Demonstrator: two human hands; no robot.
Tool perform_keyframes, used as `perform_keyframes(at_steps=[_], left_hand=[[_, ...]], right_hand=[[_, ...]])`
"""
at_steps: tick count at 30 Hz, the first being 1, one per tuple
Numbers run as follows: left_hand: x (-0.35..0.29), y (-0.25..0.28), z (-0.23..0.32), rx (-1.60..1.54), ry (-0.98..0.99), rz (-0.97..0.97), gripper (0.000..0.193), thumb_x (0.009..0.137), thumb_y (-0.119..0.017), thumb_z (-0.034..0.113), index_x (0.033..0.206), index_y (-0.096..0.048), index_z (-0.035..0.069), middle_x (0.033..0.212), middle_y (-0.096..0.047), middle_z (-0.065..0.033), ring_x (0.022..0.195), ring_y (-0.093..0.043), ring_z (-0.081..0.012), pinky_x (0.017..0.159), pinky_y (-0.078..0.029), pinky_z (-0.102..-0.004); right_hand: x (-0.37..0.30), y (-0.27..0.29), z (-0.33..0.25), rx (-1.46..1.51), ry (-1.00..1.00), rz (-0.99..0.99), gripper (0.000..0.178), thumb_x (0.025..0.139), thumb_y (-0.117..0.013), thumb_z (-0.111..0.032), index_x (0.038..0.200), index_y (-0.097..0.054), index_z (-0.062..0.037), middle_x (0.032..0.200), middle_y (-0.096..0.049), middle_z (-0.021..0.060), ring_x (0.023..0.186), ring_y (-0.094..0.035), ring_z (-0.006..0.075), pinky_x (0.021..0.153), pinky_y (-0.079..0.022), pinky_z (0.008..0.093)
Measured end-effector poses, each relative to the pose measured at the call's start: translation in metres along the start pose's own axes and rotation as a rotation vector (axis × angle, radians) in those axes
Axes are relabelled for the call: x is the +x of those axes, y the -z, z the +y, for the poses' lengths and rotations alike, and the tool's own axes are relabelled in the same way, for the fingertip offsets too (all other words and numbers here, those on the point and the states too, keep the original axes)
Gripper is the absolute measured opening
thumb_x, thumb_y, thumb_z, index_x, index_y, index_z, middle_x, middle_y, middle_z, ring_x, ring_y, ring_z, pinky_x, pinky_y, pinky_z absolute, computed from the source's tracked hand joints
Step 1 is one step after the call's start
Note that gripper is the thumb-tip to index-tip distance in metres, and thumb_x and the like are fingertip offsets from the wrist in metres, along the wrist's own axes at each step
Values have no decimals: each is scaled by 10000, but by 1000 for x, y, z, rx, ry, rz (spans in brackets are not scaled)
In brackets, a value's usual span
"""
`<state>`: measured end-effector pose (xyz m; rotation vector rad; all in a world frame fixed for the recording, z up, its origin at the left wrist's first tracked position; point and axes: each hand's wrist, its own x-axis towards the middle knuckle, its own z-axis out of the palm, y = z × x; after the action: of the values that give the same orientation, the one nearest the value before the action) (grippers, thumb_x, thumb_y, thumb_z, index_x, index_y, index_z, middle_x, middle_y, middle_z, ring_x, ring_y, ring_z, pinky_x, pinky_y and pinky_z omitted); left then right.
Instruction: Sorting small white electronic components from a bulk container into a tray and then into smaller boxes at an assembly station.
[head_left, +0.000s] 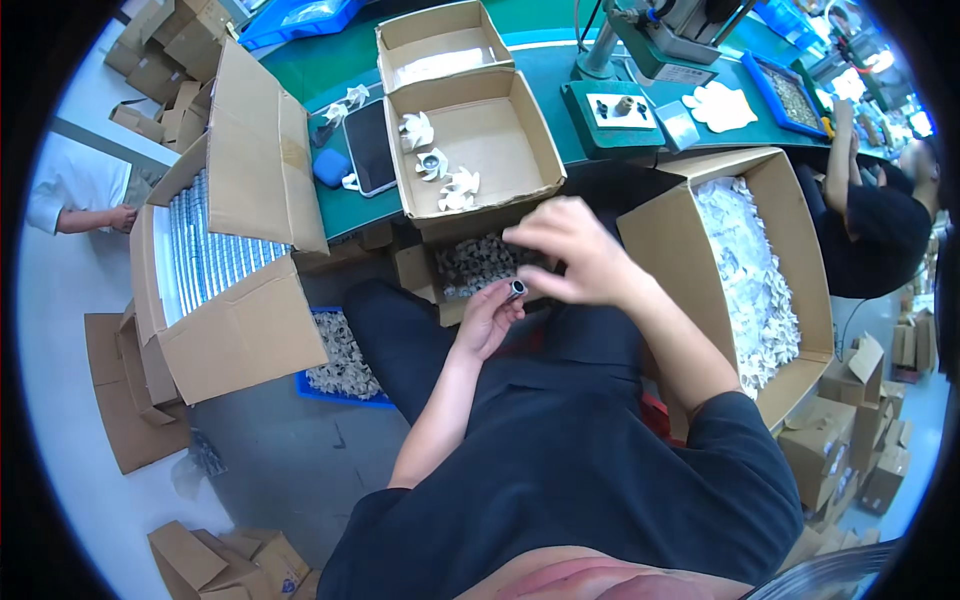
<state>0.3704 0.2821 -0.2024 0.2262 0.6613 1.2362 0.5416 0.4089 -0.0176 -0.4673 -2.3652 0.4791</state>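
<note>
left fingers [490,300] hold tube [516,289] near carton [412,268] of parts [478,262].

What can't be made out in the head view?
Head view:
Small metal cylinder: lower end hidden by left hand.
Right hand: finger outlines blurred.
Blue tray: partly hidden by left leg.
Co-worker at left: partly cut off by fisheye rim.

the left hand [488,318] curls in a pinch, the right hand [578,252] loosely spread just beside it.
</note>
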Motion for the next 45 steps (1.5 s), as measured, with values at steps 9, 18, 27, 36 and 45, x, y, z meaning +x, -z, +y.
perform_keyframes(at_steps=[9, 18, 27, 36, 45], left_hand=[[23, -38, 1, -107, -40, -155, 284, 1030, -612, 184, 1242, -631, -4, 1035, -712, -102, 841, -676, -135, 773, -587, -303], [55, 17, -55, 109, 173, -78, 317, 1034, -611, 263, 1225, -636, 11, 1055, -709, -103, 831, -659, -136, 772, -560, -278], [99, 29, -94, -11, 320, 76, 305, 1044, -594, 260, 1198, -648, 2, 1042, -731, -110, 803, -692, -128, 721, -598, -266], [106, 42, -95, 88, 338, 180, 284, 1038, -605, 248, 1174, -660, 5, 1017, -738, -113, 811, -714, -141, 718, -608, -276], [114, 51, -96, 127, 350, 184, 278, 1031, -617, 228, 1181, -658, -3, 1012, -737, -118, 809, -716, -141, 723, -610, -276]], right_hand=[[-26, 9, 53, 229, -155, 32, 190, 832, -789, -109, 1000, -725, -45, 912, -671, 91, 860, -658, 262, 734, -532, 323], [4, 96, 219, -316, -406, 386, 297, 801, -796, -148, 1012, -681, 26, 993, -643, 172, 937, -656, 328, 812, -525, 380], [-8, 123, 261, -370, -659, 290, 472, 782, -807, -478, 974, -763, -49, 994, -711, 140, 981, -692, 301, 878, -544, 411], [-296, 243, 259, -512, -979, 279, 275, 949, -643, -262, 1061, -712, -21, 900, -724, 122, 855, -703, 240, 779, -547, 371], [-433, 210, 165, -79, -1542, -144, 228, 825, -740, -113, 1020, -700, 0, 835, -682, 95, 814, -649, 203, 756, -536, 364]])
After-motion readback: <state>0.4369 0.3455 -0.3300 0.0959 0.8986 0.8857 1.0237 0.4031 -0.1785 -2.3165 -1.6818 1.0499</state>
